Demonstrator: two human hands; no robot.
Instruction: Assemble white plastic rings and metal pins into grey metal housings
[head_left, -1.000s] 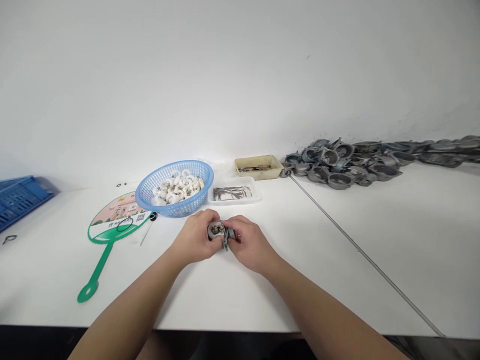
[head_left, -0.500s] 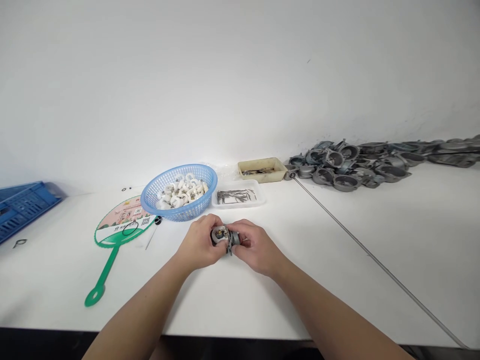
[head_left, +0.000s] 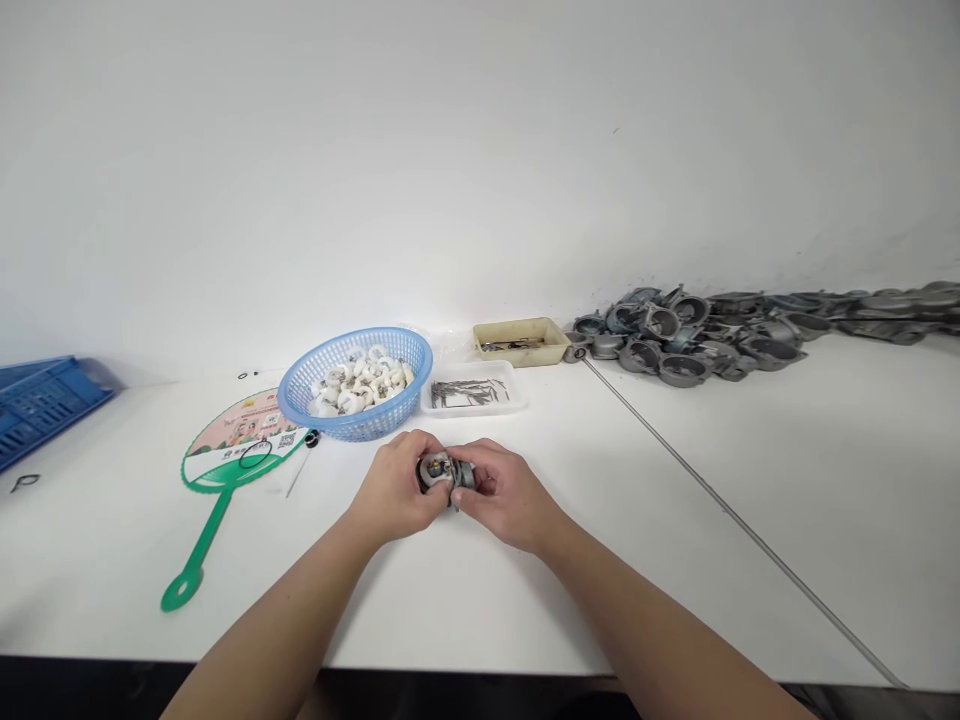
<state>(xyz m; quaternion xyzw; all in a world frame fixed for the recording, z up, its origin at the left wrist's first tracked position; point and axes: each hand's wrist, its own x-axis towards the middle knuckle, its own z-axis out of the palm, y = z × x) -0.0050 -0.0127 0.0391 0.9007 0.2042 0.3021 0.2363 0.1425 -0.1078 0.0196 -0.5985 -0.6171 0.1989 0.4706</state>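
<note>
Above the middle of the white table, my left hand (head_left: pixel 401 483) and my right hand (head_left: pixel 510 492) grip a small grey metal carburetor (head_left: pixel 439 470) from both sides. A white ring-shaped float and a bit of brass show in its open face, which is turned toward the left. My left thumb lies on the near edge of the part. The right fingers close round its grey end, so much of that end is hidden. Just beyond the hands stands a shallow white tray (head_left: pixel 510 404) of thin dark pins.
A blue basket (head_left: pixel 289 385) holds white floats. Behind the tray is a yellowish bin (head_left: pixel 559 350); grey metal bowls (head_left: pixel 686 368) are heaped at right. A thin rod (head_left: pixel 720 500) crosses the table. At left lie a green-handled fan (head_left: pixel 214 530) and a blue crate (head_left: pixel 52 420).
The carburetor has turned slightly between my hands, and my right thumb has shifted a little left on it. The whole view has swung slightly, so the table things sit further left.
</note>
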